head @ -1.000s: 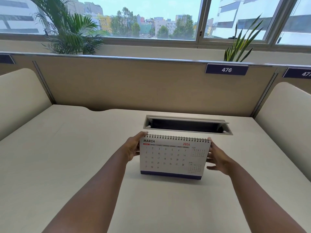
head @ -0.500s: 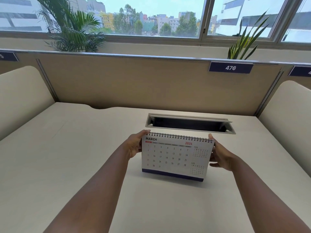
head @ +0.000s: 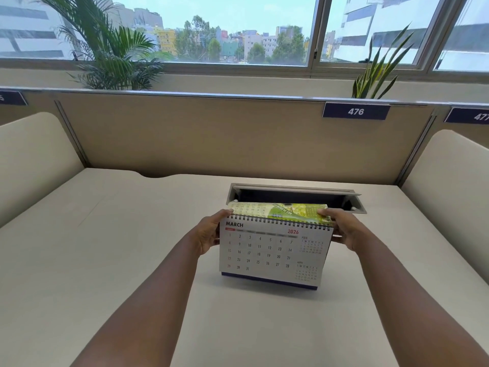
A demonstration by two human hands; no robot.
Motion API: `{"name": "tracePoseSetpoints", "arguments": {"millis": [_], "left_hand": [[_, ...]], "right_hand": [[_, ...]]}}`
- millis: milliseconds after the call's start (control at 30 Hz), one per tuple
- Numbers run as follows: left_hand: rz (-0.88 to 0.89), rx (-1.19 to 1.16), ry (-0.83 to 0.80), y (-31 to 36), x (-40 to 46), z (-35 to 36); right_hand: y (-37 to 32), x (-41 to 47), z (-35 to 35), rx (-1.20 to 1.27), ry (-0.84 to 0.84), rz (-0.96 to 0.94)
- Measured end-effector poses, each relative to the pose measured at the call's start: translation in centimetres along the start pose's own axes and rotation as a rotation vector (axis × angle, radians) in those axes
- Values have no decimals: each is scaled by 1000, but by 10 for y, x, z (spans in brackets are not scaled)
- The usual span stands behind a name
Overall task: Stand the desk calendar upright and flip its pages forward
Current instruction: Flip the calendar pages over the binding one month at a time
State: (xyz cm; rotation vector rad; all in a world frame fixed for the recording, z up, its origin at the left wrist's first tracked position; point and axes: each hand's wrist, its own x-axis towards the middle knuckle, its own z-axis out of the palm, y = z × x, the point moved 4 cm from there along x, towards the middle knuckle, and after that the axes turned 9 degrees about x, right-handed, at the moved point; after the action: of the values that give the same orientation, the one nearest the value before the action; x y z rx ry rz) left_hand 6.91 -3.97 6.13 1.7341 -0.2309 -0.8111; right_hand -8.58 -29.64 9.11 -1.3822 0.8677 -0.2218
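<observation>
The white spiral-bound desk calendar (head: 272, 254) stands upright on the beige desk (head: 105, 247), its front page reading MARCH 2026. Behind the spiral, a green printed page (head: 291, 211) is raised above the top edge, lying almost flat toward the back. My left hand (head: 209, 235) grips the calendar's left side near the top corner. My right hand (head: 344, 229) holds the right top corner, fingers on the raised green page. The calendar's back face is hidden.
An open grey cable tray slot (head: 296, 194) is set in the desk just behind the calendar. A beige partition (head: 238, 139) with a label 476 (head: 356, 111) closes the back; rounded side dividers (head: 447, 197) flank the desk. Plants stand on the sill.
A green page has come up from behind the spiral and now shows above the calendar's top edge. My right hand has shifted up to the top corner. The calendar stays in place.
</observation>
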Motion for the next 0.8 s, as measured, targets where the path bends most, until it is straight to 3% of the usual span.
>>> {"name": "tracePoseSetpoints", "arguments": {"millis": [167,300,500,667,800], "left_hand": [[-3,13,-29,0,-1,0],[-16,17,-73,0,-4,0],[-110,-37,-94,-2,-4,-3],[-150,5,-63,-3,-4,-4],[-152,11,-62,-3,-7,-4]], "right_hand": [[-17,-2,7,238,-11,-125],[-27,-10,10,400,-134,-205],[-35,-22,12,449,-281,-360],[-32,-29,12,583,-495,-280],[-30,-31,8,611,-540,-268]]}}
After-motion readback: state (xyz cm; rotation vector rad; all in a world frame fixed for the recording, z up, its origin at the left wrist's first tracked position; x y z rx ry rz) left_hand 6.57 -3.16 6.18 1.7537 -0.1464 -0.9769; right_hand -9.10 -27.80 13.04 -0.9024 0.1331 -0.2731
